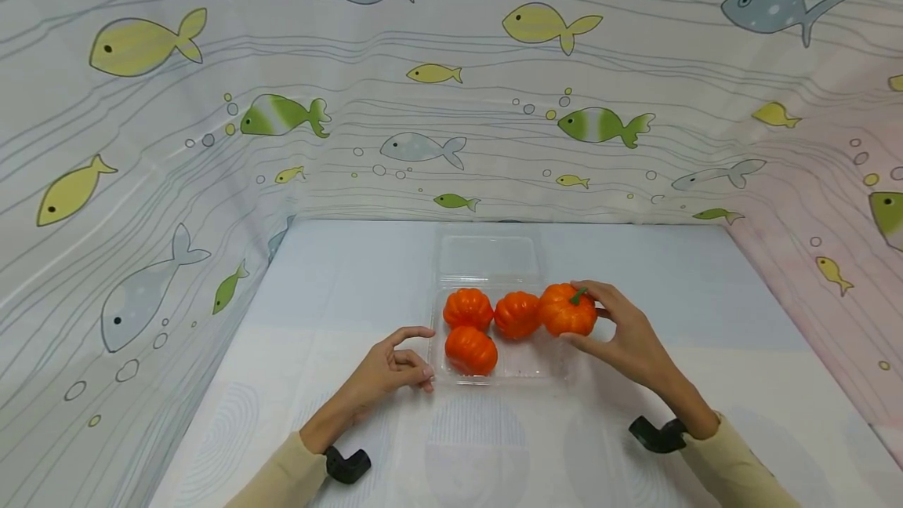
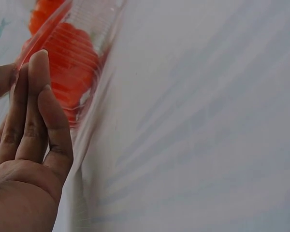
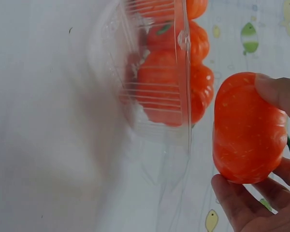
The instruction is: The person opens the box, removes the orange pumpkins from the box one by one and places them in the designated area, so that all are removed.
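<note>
Right hand (image 1: pixel 624 335): thumb and fingers clamped on pumpkin (image 1: pixel 563 316) | pumpkin: raised over box's (image 1: pixel 525 363) back right part | left hand (image 1: pixel 386 371): fingers apart, loosely bent, at box's left wall | three more pumpkins (image 1: pixel 471 351): inside box | lid (image 1: pixel 487 259): laid open behind box

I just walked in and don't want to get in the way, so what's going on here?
A person's right hand holds an orange pumpkin by its sides, raised above the rim of a clear plastic container. Three other pumpkins sit inside, with a bare spot at the near right. The left hand is at the container's left edge, and the lid lies open at the far side.
</note>
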Action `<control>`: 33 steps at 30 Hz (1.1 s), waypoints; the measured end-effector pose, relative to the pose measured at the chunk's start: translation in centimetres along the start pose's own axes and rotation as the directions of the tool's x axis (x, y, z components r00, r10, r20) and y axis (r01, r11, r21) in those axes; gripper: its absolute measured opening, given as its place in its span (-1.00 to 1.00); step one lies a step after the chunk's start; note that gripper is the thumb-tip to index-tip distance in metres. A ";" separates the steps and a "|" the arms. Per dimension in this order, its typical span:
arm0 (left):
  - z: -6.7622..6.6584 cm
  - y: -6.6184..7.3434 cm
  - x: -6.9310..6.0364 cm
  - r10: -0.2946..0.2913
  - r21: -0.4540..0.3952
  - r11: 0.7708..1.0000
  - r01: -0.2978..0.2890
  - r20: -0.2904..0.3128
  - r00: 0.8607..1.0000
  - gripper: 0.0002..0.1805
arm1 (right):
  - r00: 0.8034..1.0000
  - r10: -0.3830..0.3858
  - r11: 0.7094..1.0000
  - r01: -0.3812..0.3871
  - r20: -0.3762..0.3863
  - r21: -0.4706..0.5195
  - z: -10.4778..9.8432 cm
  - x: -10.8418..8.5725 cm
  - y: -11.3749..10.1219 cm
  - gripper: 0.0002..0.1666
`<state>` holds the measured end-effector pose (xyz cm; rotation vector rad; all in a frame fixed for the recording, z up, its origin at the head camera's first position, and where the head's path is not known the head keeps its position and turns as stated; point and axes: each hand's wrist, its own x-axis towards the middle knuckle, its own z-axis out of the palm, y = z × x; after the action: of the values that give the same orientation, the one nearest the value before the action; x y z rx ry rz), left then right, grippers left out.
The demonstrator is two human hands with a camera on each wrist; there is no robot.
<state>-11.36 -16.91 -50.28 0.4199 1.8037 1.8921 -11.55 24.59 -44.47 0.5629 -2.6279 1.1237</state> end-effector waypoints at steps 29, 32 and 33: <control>0.1 0.0 -0.3 0.029 -0.016 0.999 -0.028 0.032 0.999 -0.27 | 0.994 0.059 0.998 -0.060 -0.092 -0.010 -1.0 0.8 4.1 -0.13; 0.1 0.0 -0.3 0.040 -0.010 0.999 -0.040 0.035 0.999 -0.28 | 0.992 0.078 0.996 -0.081 -0.098 -0.025 -1.0 0.9 4.7 -0.12; 0.1 0.0 -0.3 0.037 -0.012 0.999 -0.037 0.034 0.999 -0.28 | 0.991 0.086 0.996 -0.089 -0.099 -0.027 -1.0 1.0 4.8 -0.12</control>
<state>-11.08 -17.01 -50.22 0.4815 1.7744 1.9074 -14.44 28.16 -46.54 0.3795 -2.6035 1.1037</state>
